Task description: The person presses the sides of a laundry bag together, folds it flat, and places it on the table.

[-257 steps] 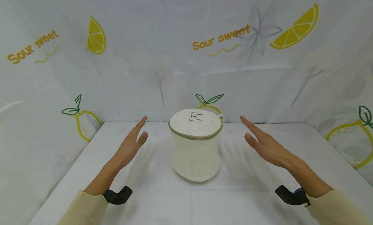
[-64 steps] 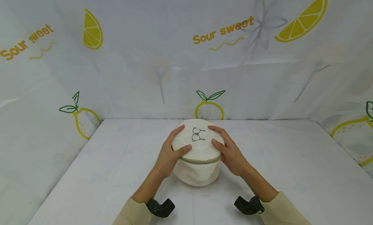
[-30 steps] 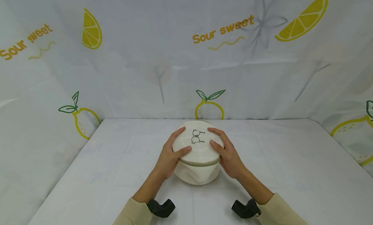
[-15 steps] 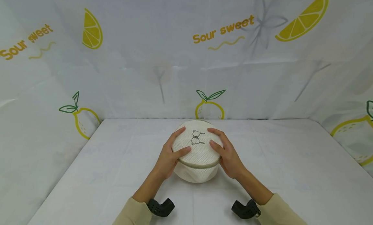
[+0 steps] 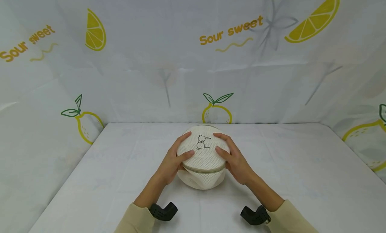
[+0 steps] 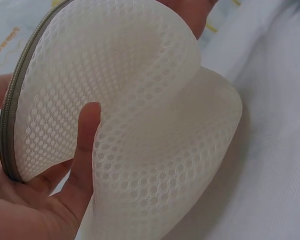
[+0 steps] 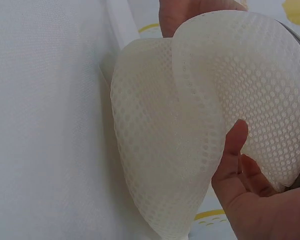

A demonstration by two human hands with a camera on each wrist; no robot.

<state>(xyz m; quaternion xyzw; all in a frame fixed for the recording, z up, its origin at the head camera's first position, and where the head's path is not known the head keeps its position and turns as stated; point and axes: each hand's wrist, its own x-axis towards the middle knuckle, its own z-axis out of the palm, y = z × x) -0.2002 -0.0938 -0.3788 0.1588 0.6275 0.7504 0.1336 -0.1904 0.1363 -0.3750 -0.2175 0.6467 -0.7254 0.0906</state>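
Note:
A white mesh laundry bag [image 5: 203, 161], round and drum-shaped, stands on the white-covered table. Its lid, printed with a small black line drawing, tilts toward me, and its side wall is creased inward. My left hand [image 5: 172, 162] grips the lid's left edge, thumb on top and other fingers round the rim. On the opposite edge my right hand [image 5: 237, 162] holds it the same way. In the left wrist view a greenish zipper [image 6: 9, 120] runs along the rim, with a finger below it against the mesh wall. The right wrist view shows the wall folded deeply beside my fingers [image 7: 235, 145].
A white cloth [image 5: 90, 179] covers the table. Behind it hangs a white curtain [image 5: 135, 75] with lemon prints and "Sour sweet" lettering. Black wrist devices [image 5: 164, 212] sit at both of my beige sleeves [image 5: 135, 219].
Earliest, both hands were apart from the taller-standing bag; since then they have taken hold of its rim and the bag has sunk. In the last half second the lid shifted slightly left.

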